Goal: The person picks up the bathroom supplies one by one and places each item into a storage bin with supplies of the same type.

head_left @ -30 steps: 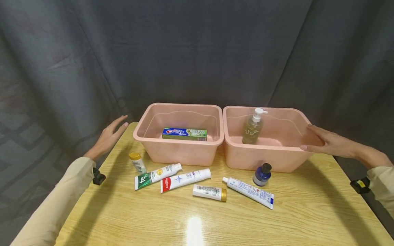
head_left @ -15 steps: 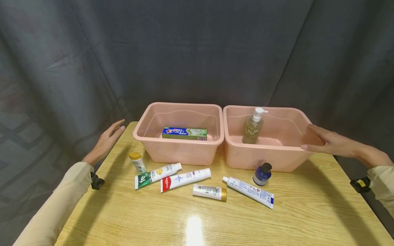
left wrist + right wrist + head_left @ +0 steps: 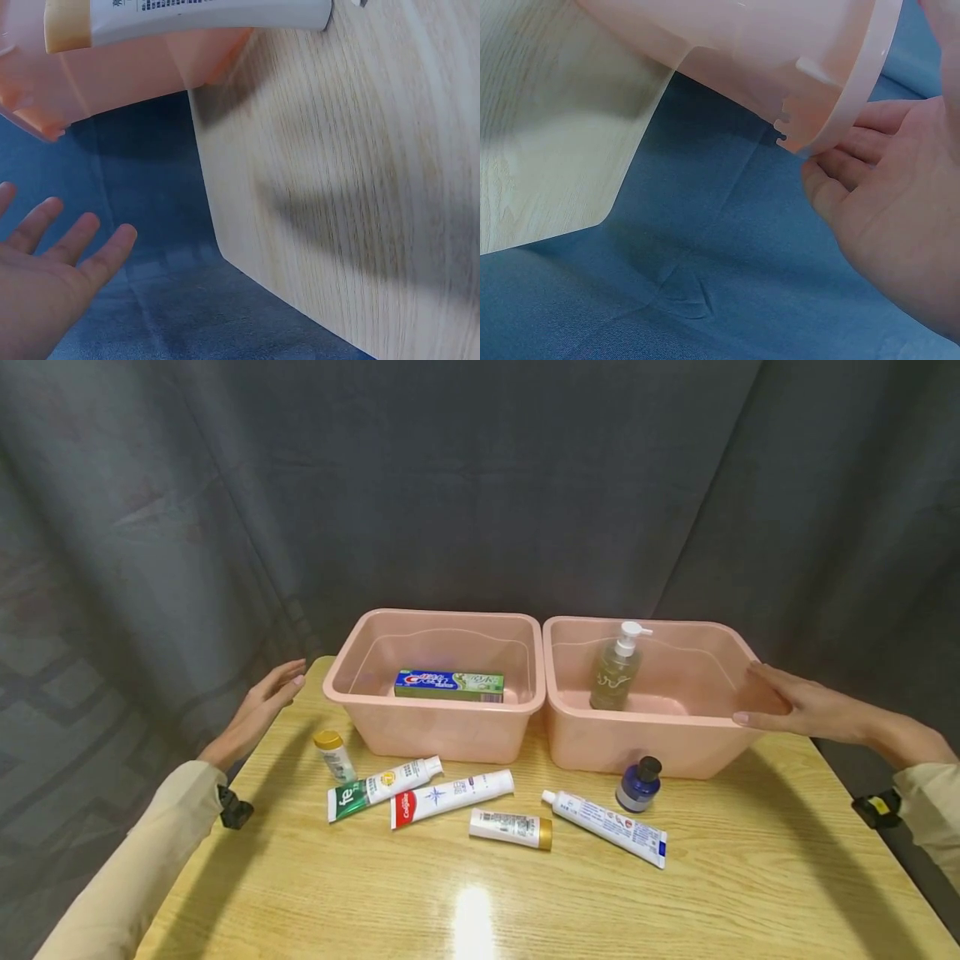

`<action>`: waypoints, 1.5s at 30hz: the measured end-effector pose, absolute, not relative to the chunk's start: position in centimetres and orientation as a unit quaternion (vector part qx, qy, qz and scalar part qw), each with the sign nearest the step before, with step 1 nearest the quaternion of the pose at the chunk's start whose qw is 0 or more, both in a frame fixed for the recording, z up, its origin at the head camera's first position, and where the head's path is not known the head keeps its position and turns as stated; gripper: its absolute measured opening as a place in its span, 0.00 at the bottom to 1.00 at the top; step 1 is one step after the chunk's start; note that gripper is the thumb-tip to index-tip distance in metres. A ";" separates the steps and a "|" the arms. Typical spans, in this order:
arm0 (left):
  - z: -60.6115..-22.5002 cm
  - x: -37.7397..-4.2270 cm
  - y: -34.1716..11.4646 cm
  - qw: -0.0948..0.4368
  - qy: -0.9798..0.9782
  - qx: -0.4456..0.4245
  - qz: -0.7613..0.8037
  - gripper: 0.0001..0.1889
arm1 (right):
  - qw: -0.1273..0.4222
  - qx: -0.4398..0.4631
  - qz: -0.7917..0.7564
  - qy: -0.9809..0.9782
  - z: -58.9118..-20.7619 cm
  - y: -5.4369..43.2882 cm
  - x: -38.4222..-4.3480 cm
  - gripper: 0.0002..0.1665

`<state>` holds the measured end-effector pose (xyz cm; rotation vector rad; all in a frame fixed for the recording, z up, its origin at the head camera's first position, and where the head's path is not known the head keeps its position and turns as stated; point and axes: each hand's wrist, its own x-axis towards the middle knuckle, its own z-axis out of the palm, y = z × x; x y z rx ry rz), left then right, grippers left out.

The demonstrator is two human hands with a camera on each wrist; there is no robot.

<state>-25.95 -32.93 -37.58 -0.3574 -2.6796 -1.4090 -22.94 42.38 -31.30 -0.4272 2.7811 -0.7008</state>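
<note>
My left hand [image 3: 258, 712] hovers at the table's left edge, beside the left pink bin [image 3: 435, 731], fingers extended and holding nothing. In the left wrist view, that hand [image 3: 52, 277] is apart from a white tube with a gold cap [image 3: 202, 16]. My right hand [image 3: 825, 710] touches the right end of the right pink bin [image 3: 637, 745], thumb near its front corner. The right wrist view has the fingers [image 3: 851, 154] against the bin's rim. A Crest toothpaste box [image 3: 450, 685] lies in the left bin; a clear pump bottle [image 3: 615, 677] stands in the right one.
Before the bins lie a green-ended toothpaste tube [image 3: 386, 788], a red-ended Colgate tube [image 3: 452, 797], a gold-capped white tube [image 3: 510, 828] and a blue-ended tube [image 3: 607, 828]. A dark blue bottle [image 3: 639, 785] stands by the right bin. Another gold-capped tube [image 3: 335, 756] is left. Grey curtain [image 3: 480, 485] hangs behind.
My left hand has shifted slightly down, and its fingers have drawn a little closer together. The right hand and the things on the table look the same.
</note>
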 end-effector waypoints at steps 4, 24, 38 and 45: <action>-37.7 -25.7 -33.0 0.037 -0.873 -0.115 -0.472 0.33 | 0.123 -0.144 -0.240 0.952 -31.2 42.3 -23.0 0.61; -39.0 -24.8 -33.6 -0.012 -0.860 -0.108 -0.499 0.34 | 0.130 -0.148 -0.250 0.948 -31.2 42.3 -23.0 0.61; -40.0 -24.5 -33.7 -0.043 -0.857 -0.110 -0.502 0.33 | 0.123 -0.153 -0.251 0.948 -31.3 42.3 -22.9 0.61; -40.3 -24.3 -33.5 -0.053 -0.853 -0.116 -0.507 0.32 | 0.113 -0.148 -0.260 0.948 -31.5 42.2 -22.7 0.61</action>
